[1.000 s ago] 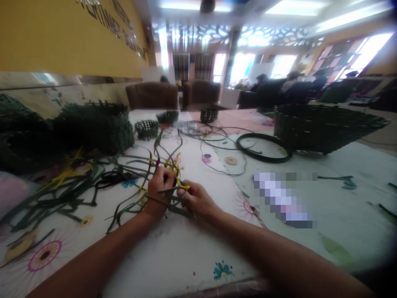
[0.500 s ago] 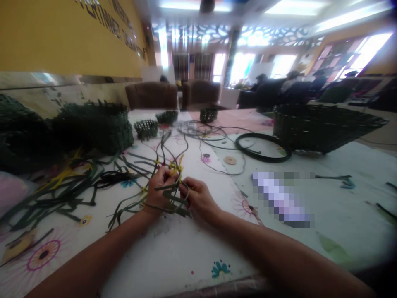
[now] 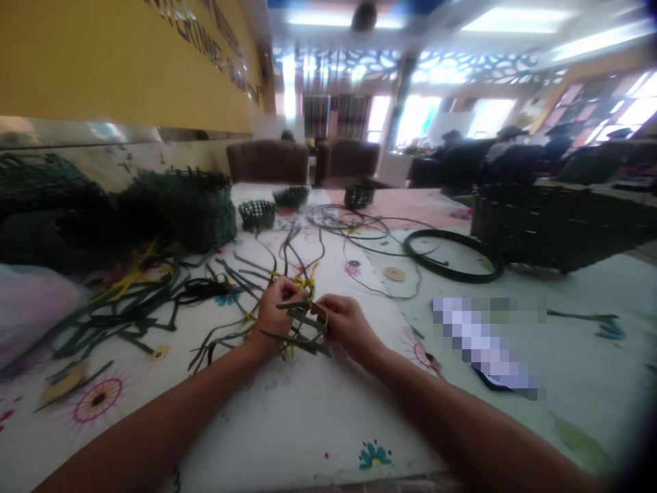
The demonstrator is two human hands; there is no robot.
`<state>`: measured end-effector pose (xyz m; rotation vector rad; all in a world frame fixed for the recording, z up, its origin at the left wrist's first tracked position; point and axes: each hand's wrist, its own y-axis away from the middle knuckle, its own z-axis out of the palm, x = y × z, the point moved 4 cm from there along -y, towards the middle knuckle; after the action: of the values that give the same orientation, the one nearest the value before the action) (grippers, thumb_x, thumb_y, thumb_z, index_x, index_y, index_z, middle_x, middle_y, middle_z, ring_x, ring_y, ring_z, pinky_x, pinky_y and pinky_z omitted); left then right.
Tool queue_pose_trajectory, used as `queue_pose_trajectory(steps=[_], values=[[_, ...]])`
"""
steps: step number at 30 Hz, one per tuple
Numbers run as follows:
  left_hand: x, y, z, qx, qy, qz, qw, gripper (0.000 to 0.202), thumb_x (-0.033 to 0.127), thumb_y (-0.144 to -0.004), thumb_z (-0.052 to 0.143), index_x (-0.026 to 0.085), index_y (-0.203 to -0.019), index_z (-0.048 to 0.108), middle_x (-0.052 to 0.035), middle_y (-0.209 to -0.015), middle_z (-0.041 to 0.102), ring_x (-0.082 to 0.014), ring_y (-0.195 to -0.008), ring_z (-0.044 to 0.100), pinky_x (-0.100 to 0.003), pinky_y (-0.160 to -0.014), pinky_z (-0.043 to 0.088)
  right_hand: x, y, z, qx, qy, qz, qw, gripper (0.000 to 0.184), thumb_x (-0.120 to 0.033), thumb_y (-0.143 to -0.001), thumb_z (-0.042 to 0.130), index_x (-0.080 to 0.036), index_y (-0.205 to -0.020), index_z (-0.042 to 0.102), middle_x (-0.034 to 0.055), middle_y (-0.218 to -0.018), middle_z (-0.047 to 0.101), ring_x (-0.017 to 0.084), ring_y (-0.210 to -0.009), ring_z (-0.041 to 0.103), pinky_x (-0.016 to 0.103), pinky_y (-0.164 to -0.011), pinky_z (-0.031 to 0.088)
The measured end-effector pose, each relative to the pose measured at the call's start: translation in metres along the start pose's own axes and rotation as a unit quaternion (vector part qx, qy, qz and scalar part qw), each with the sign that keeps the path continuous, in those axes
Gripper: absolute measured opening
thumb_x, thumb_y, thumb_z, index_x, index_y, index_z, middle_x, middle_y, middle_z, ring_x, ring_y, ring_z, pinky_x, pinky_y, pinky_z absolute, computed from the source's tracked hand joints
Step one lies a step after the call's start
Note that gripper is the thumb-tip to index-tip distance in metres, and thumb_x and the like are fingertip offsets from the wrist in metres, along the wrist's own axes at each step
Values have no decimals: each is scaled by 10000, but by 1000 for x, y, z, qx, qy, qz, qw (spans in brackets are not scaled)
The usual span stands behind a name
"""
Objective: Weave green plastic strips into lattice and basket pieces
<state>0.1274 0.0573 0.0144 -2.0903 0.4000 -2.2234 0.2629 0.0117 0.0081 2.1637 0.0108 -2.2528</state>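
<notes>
Over the middle of the table, a loose weave of dark green strips (image 3: 302, 320) with yellow ties (image 3: 306, 281) is between my hands. My left hand (image 3: 277, 308) is closed on the weave near the yellow ties, thumb and fingers pinched together. From the right, my right hand (image 3: 345, 323) pinches the end of a green strip that bends in a small loop. Strip ends stick out toward me and away past my fingers. The exact crossing under my fingertips is hidden.
Loose green and yellow strips (image 3: 128, 301) lie at left, before dark woven baskets (image 3: 195, 205). A coiled strip (image 3: 452, 277) and a large basket (image 3: 559, 226) stand right. Nearer are a pixelated object (image 3: 482, 349) and a blue-handled tool (image 3: 609, 327). Small baskets (image 3: 256, 215) sit farther back.
The whole view has shifted, so things appear farther right and slightly lower. Both hands keep their pinch on the weave, with the strips near my right fingers slightly rearranged.
</notes>
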Motion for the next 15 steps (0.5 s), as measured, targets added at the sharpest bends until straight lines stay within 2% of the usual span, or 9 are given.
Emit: queue_pose_trajectory(steps=[3, 6, 15], values=[[2, 2, 2, -3, -16, 18, 1000, 280, 342, -701, 733, 170, -746, 517, 19, -661, 570, -110, -592, 552, -211, -548, 424, -7, 4, -2, 45, 90, -62, 993, 209, -331, -759, 604, -154, -656, 649, -26, -513, 548, 89, -409, 494, 197, -408, 368], [3, 4, 4, 1, -43, 28, 999, 241, 321, -722, 707, 170, -747, 521, 23, -675, 556, -104, -613, 538, -207, -568, 417, -10, 8, -2, 63, 131, -89, 985, 198, -290, -756, 588, -151, -635, 659, -8, -539, 580, 97, -451, 520, 204, -445, 382], [5, 8, 7, 11, -42, 42, 998, 161, 230, -722, 679, 169, -787, 545, 31, -707, 554, -102, -655, 539, -205, -615, 421, 4, 5, -3, 72, 18, 0, 997, 199, -329, -671, 694, -149, -627, 619, -24, -505, 553, 94, -417, 482, 212, -413, 361]])
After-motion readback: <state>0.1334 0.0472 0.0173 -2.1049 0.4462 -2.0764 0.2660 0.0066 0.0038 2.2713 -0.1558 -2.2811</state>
